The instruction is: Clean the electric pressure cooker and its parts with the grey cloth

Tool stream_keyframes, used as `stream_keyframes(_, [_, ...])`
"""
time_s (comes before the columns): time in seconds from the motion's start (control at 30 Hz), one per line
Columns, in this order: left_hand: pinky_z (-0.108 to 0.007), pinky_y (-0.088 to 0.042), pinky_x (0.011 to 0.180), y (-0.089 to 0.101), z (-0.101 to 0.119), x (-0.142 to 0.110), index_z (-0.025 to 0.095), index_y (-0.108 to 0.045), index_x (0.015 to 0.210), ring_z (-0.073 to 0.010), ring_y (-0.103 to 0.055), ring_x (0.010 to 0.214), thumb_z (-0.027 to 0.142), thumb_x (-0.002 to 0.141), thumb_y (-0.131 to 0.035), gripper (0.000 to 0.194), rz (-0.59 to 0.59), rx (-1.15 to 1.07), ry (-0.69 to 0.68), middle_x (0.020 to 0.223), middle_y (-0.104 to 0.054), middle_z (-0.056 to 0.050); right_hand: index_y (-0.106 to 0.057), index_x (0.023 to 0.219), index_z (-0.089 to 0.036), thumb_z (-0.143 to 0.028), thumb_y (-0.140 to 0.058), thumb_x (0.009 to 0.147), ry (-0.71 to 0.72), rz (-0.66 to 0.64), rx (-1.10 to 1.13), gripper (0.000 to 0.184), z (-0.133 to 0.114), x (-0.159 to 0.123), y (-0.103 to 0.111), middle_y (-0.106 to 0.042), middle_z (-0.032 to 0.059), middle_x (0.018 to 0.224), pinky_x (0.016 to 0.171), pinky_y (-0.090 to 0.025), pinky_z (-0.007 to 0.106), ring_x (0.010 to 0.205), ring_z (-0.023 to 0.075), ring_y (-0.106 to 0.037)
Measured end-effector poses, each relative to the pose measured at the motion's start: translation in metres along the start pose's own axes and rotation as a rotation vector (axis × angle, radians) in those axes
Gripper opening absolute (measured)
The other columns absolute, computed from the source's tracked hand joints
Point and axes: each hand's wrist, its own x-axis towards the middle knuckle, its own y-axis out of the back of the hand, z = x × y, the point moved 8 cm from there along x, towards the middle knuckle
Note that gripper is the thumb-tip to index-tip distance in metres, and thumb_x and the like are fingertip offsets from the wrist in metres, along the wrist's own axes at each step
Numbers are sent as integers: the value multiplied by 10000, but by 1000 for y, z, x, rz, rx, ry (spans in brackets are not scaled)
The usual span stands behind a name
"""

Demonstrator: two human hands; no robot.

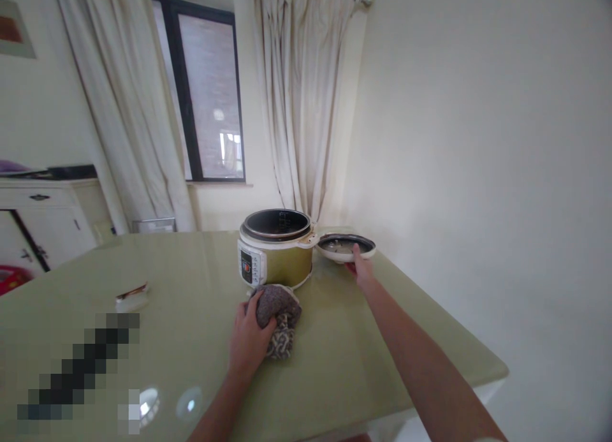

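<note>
An electric pressure cooker with a gold body and white trim stands on the table, its top uncovered and the dark inner pot showing. My left hand is closed around a bunched grey patterned cloth just in front of the cooker's base. To the right of the cooker, my right hand grips the edge of its round lid, with the thumb over the rim and the underside facing up. Whether the lid rests on the table or is held slightly above it, I cannot tell.
The pale green glossy table has its right edge near the white wall. A small packet-like item lies on the left, beside a pixelated dark patch. Behind are a white cabinet, curtains and a window.
</note>
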Motion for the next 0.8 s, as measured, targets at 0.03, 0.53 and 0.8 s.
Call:
stream_keyframes(0.03, [-447,-559,1002,0,0,0,294,-480,1551,-312,-672,1219,362,962,-596,604,-3,3,3,1390,-571,-122,-629,1203,-37,-545,-533,1012,-10,-30,22,551,4,-7,-3,-756,176,937,673,-531,313,765,203,-730])
stream_keyframes(0.53, [-480,-465,1214,-33,27,-20,209,-387,1655,-308,-604,1419,410,969,-570,738,-415,62,-345,1572,-604,-148,-657,1445,-246,-580,-1016,478,663,-933,-182,1084,20,-221,-40,-752,118,1319,1098,-499,518,1207,395,-685])
stream_keyframes(0.8, [-420,-483,1162,50,141,64,198,-727,1296,-269,-673,1256,414,1022,-417,466,-373,262,-558,1373,-738,-111,-709,1361,-276,-358,-866,722,539,-641,-92,663,28,-185,-37,-776,107,1287,1081,-514,549,1207,414,-709])
